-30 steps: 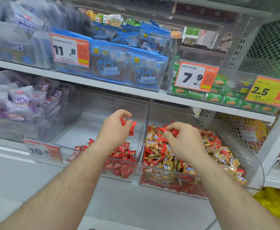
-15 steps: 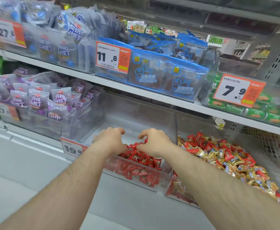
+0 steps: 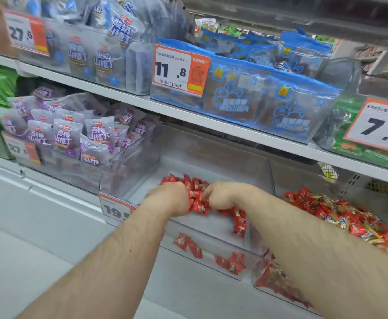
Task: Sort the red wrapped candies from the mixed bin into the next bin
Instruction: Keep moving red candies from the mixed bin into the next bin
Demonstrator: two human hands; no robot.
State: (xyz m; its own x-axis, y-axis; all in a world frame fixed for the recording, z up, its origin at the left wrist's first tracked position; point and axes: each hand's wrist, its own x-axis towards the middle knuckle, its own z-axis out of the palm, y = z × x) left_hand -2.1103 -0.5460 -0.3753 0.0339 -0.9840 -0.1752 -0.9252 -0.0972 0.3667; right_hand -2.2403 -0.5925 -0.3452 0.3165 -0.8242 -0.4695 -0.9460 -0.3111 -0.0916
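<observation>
Both hands are now working together inside the next bin (image 3: 211, 143), where a second ago they were split: the left hand (image 3: 174, 198) was lifting a red candy above this bin while the right hand (image 3: 220, 196) was digging in the mixed bin (image 3: 303, 180). Half a second ago the two were just arriving over the red pile; now they are pressing down into it, knuckles facing each other. This is suggesting that one more load has crossed over and that the person is bunching or settling the sorted pile.

The red wrapped candies (image 3: 197, 203) are lying mostly between the two hands and just behind them, with a looser trail running toward the bin's front right corner and a few showing through the clear front wall. The left grip is curled narrow, its fingers buried among the wrappers; the right grip is also curled, pinching at wrappers on its inner side. Whether either hand is truly enclosing a candy or only pushing cannot be told for certain.

The mixed bin, just to the right, is showing many red pieces among the gold ones (image 3: 340, 215), so the sorting is looking far from done.
</observation>
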